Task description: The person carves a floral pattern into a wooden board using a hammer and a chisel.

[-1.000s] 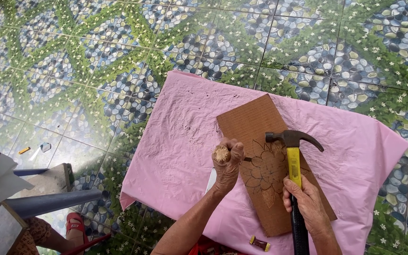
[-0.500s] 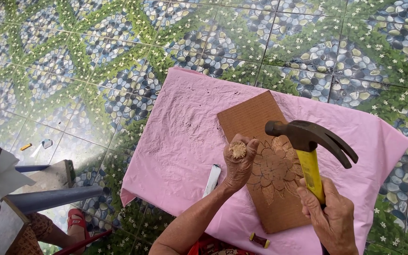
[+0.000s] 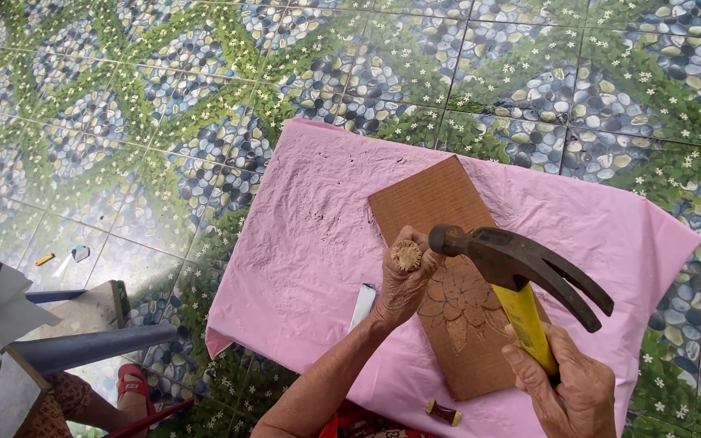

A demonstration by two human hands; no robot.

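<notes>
The left hand [image 3: 403, 284] is closed tight around a wooden chisel handle [image 3: 406, 255]. The round, frayed top of the handle points up. The blade end is hidden under the hand, so where it touches cannot be seen. The right hand [image 3: 569, 389] is wrapped around the yellow grip of a claw hammer [image 3: 521, 268]. The dark metal head of the hammer is up in the air, just beside the top of the chisel handle, and its curved claw points to the right. Under both hands lies a flat brown wooden board [image 3: 440, 203]. It rests at a slant on a pink cloth [image 3: 310, 219] that covers the tabletop. A flower pattern [image 3: 456, 304] with many pointed petals is cut into the near part of the board, right by the left hand. The far part of the board is plain. A small white flat thing [image 3: 363, 304] lies on the cloth just to the left of the left wrist. A little dark red and yellow spool [image 3: 444, 412] lies on the cloth near the bottom edge, close to the board's near corner. The floor [image 3: 164, 97] around has tiles with blue pebbles and green leaves. At the bottom left a foot in a red sandal [image 3: 131, 383] stands on the floor.
</notes>
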